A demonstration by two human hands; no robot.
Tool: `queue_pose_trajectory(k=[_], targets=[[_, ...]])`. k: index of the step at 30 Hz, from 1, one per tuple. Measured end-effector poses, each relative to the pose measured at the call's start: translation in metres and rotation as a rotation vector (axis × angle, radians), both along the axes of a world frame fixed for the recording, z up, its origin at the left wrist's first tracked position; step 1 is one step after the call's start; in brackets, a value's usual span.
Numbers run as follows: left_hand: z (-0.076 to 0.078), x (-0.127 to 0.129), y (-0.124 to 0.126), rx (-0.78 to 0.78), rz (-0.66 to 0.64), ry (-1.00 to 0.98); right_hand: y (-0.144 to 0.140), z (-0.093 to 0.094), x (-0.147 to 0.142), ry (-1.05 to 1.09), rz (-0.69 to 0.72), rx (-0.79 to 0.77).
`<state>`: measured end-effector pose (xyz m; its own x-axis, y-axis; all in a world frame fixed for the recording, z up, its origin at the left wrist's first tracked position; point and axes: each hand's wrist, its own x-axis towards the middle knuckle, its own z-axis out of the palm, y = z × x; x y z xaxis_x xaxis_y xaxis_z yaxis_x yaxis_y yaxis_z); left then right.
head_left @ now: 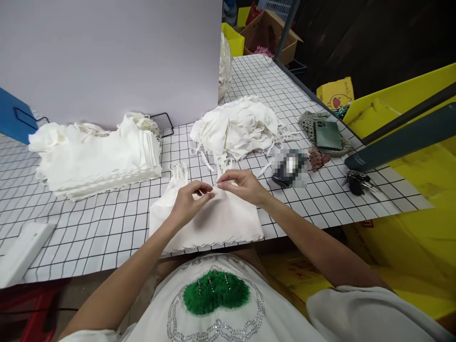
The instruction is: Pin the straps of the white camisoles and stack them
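A white camisole (228, 221) with thin straps lies flat at the table's front edge, apparently with more layers under it. Over its top edge, my left hand (188, 202) is closed in a pinch, thumb and forefinger nearly meeting. My right hand (245, 186) pinches close beside it at the neckline, near the straps. Whatever lies between the fingertips of either hand is too small to make out. Behind my hands is a loose heap of white camisoles (238, 126), its straps trailing forward. To the left sits a neat stack of folded white camisoles (103, 159).
A grid-patterned cloth (117, 228) covers the table. At right lie a phone (327, 135) on a knitted pouch, keys (359, 183), a dark green bottle-like object (402, 137) and a partly blurred dark object (283, 178). A pale panel (114, 57) stands behind. At left is a white block (26, 251).
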<state>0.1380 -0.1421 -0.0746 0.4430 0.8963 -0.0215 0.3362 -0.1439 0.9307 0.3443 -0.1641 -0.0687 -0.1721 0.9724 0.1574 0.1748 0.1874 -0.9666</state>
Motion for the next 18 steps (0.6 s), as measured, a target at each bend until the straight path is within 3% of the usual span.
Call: queue_pose_trajectory(k=[3,7,11,18], targets=[[-0.020,0.001,0.002,0.175,-0.043,0.255,0.002,-0.003,0.006,-0.073,0.007,0.000],[-0.030,0.004,0.004,0.206,-0.082,0.426,0.008,-0.010,0.012,-0.259,0.052,0.089],[-0.028,0.006,0.005,0.177,-0.115,0.395,0.018,-0.017,0.017,-0.493,0.166,0.170],[-0.033,0.004,0.002,0.223,-0.125,0.321,0.029,-0.008,0.018,-0.670,0.506,0.099]])
